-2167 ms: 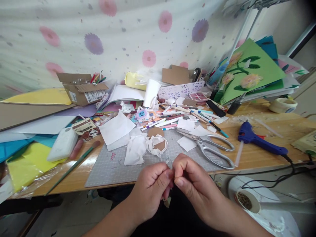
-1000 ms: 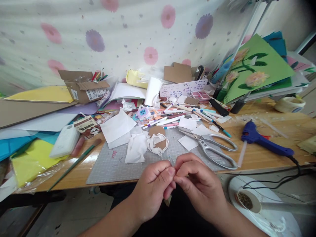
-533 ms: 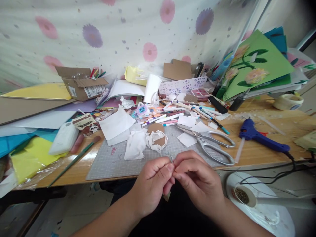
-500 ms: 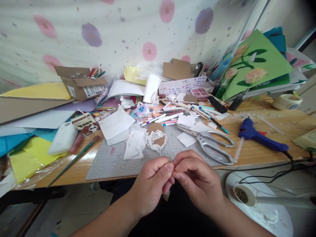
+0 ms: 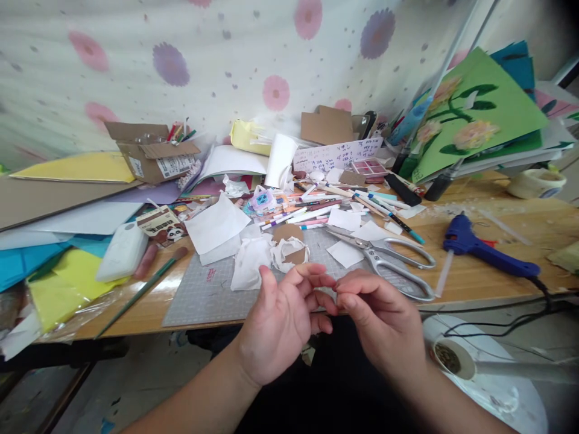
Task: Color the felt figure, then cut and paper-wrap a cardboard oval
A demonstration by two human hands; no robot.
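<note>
My left hand (image 5: 284,313) is open in front of the table edge, palm turned up and thumb raised. Its fingertips meet those of my right hand (image 5: 380,319), whose thumb and fingers are pinched together. Whatever the pinch may hold is too small to make out. Just beyond lie a cardboard disc ringed with torn white paper (image 5: 296,256) and a crumpled white tissue (image 5: 251,262), both on a grey cutting mat (image 5: 208,301). Silver-handled scissors (image 5: 384,256) rest at the mat's right side.
A blue glue gun (image 5: 488,247) lies at the right, its cord hanging over the edge. Several markers (image 5: 316,211) are heaped behind the mat. On the left are a green-handled brush (image 5: 140,292), a white bottle (image 5: 122,252) and a small panda carton (image 5: 160,226).
My left hand has unfolded from its pinch, turning its palm up and spreading its fingers. My right hand stays pinched and has shifted slightly right. The view has turned a little.
</note>
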